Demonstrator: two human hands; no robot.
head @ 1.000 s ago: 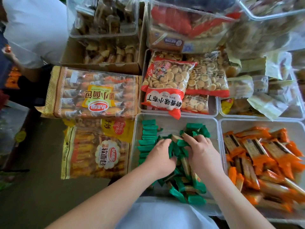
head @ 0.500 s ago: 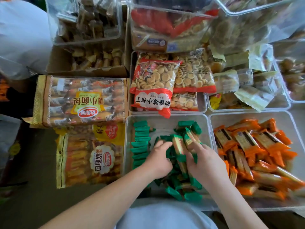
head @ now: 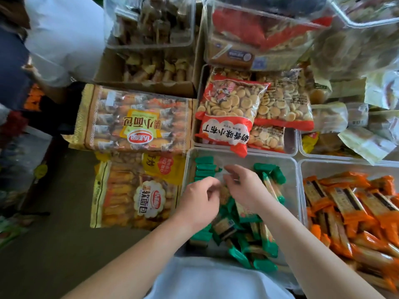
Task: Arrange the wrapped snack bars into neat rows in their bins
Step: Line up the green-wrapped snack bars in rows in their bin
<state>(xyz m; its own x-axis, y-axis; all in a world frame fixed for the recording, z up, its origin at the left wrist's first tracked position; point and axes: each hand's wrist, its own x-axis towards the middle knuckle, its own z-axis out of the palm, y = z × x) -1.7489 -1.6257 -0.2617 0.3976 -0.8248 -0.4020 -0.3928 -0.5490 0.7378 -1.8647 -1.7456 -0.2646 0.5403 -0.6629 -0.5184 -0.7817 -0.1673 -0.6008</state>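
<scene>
1. Left hand [head: 200, 201]: hangs over the near-left part of the clear bin [head: 291, 190], fingers curled inward, thumb side turned toward the other hand. Blurs too much to tell whether anything sits in the grip.
2. Right hand [head: 244, 188]: reaches in from the right, just beside the left hand, fingers bent and pointing toward the bin's far-left corner. Blurs as well, so cannot tell if it grips anything.
3. Between the two hands: shows a brownish, bar-like smear, close against both. Stays too soft to say which hand has it.
4. Row of green bars [head: 205, 169]: stands packed edge to edge along the bin's left wall, just beyond the left hand's knuckles and just left of the right hand's fingertips.
5. Loose green bars [head: 244, 231]: lie heaped at all angles under and behind both wrists, filling the bin's near half. A few more lie past the right hand toward the far-right wall.
6. Orange bars [head: 345, 203]: lie jumbled in the neighbouring bin [head: 319, 169] to the right, well apart from both hands.
7. Biscuit bags [head: 228, 111]: rest in a tray just beyond the clear bin.
8. Bread bags [head: 138, 124]: lie flat to the left of the bins, one behind the other.
9. Top-left corner: shows another person in white [head: 64, 29].
</scene>
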